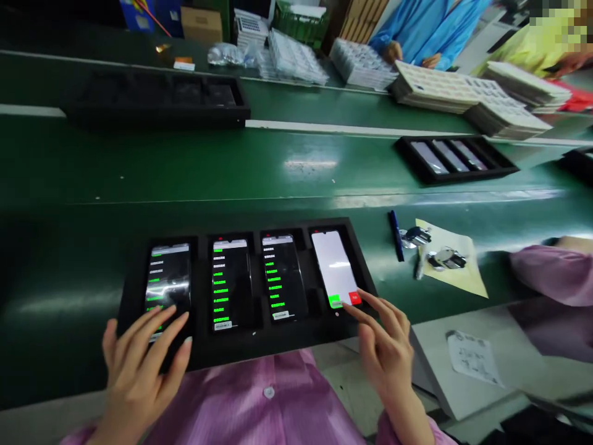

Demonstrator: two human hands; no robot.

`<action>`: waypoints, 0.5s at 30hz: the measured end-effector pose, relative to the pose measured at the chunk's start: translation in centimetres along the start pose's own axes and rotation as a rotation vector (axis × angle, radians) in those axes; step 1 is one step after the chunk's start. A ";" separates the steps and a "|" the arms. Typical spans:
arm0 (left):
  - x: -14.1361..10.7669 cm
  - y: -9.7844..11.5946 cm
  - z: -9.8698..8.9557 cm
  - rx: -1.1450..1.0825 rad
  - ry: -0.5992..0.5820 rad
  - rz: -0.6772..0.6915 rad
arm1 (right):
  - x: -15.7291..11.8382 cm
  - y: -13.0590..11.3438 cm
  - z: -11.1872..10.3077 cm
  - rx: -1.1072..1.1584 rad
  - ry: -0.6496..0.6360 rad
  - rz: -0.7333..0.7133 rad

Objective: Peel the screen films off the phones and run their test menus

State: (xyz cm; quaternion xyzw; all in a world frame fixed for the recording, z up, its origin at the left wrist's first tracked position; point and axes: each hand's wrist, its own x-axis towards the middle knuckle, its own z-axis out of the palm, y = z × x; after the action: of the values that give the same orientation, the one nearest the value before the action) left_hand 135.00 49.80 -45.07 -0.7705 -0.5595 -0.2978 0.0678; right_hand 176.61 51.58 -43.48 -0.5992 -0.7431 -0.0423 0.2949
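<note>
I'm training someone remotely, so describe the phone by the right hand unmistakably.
On the green workbench, a long black tray lies nearest the wearer. The phone is in its rightmost slot, by the right hand. Its screen is nearly all white, with green and red boxes at the bottom; its three neighbours show lines of text on black.

I face a long green bench (199, 164) with light glaring off its top; beyond it stand a cardboard box (202, 26) and a green crate (300, 23), and below, at my right, a pale floor (345, 377).
</note>
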 end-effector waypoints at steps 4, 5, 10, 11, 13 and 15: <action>2.2 1.9 1.3 0.143 -0.063 -0.032 | 2.0 0.8 0.6 0.085 0.013 -0.010; 2.7 2.3 1.7 0.190 -0.118 -0.085 | 2.7 0.4 1.1 0.033 -0.045 -0.013; 3.6 4.6 2.7 0.347 -0.429 -0.336 | 3.5 -4.8 4.5 -0.269 -0.234 0.021; 3.2 5.0 2.5 0.347 -0.457 -0.353 | 3.0 -5.6 4.7 -0.301 -0.234 0.019; 1.7 5.5 1.3 0.308 -0.490 -0.354 | 1.6 -6.3 4.2 -0.329 -0.232 -0.009; 0.0 5.4 -0.5 0.228 -0.471 -0.320 | 0.6 -5.5 2.6 -0.292 -0.234 -0.074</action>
State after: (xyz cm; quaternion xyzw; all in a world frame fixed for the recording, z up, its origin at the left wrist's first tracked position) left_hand 139.72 47.63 -43.44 -0.7078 -0.7039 -0.0533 -0.0254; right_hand 170.52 51.64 -43.79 -0.6088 -0.7798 -0.0905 0.1144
